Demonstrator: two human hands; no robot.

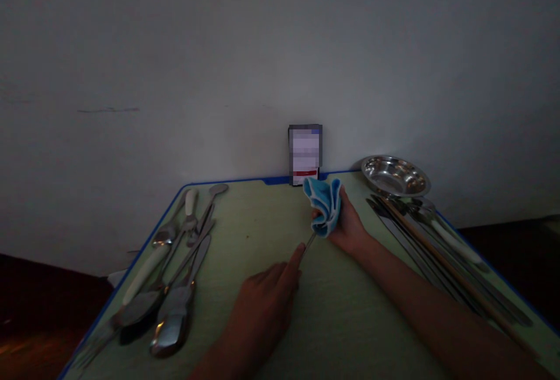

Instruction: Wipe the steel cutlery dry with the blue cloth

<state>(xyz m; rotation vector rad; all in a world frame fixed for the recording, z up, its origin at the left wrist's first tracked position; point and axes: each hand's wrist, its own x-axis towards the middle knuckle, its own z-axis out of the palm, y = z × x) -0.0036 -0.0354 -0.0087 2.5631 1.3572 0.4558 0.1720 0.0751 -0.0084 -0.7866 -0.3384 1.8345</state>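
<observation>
- Blue cloth point(327, 202) with pale edges is bunched up in the person's right hand point(349, 222). The right fingers are curled around it, mostly hidden by its folds.
- One thin metal tool point(310, 242) is in the left hand point(266, 299). The left fingers are bent closed on it, and the pointing finger lies straight along it.
- The thin metal tool slants up from the left fingertips to the blue cloth in the right fingers. Its far end is hidden there, so one cannot tell what kind of tool it is.
- Both hands are over the pale green table point(258, 217), with the right fingers farther out than the left ones.
- Just past the right fingers, a phone point(305, 155) stands up by the wall point(245, 77). Its screen is blurry.
- To the right of the right fingers, and a bit farther out, is a shiny metal bowl point(396, 177).
- Nearer than the bowl, also right of the right fingers, long thin sticks and cutlery lie side by side. One is a brown stick point(441, 257), and one has a white handle point(457, 243).
- Well to the left of the left fingers is a pile of spoons, forks and knives. A small spoon point(219, 189) lies farthest out, and a big shiny spoon point(170, 333) lies near.
</observation>
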